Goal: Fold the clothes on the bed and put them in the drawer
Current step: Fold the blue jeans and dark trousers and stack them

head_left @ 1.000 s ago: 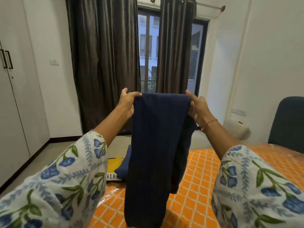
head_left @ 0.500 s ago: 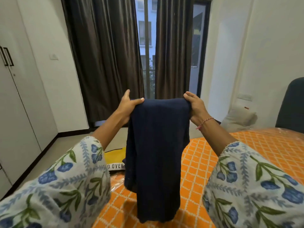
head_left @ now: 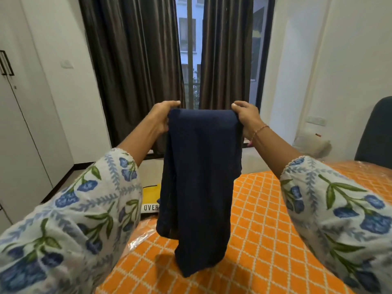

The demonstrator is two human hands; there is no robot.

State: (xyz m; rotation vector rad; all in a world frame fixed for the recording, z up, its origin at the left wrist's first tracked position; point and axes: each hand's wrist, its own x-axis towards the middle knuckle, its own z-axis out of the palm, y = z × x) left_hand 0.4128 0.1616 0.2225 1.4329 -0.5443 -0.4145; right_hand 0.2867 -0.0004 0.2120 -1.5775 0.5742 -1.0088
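Hands, left and right, both gripping navy garment; yellow item lettered "OVER".

Daylight enters through the window at 12 o'clock, between the dark curtains; the glass is overexposed and washed out. Room illumination is even and moderately bright. The garment casts a soft shadow on the bed at 6 o'clock. Plastic film shows glare at 7 o'clock. Wide-angle distortion bends the wardrobe at 9 o'clock. Sleeves are slightly soft.
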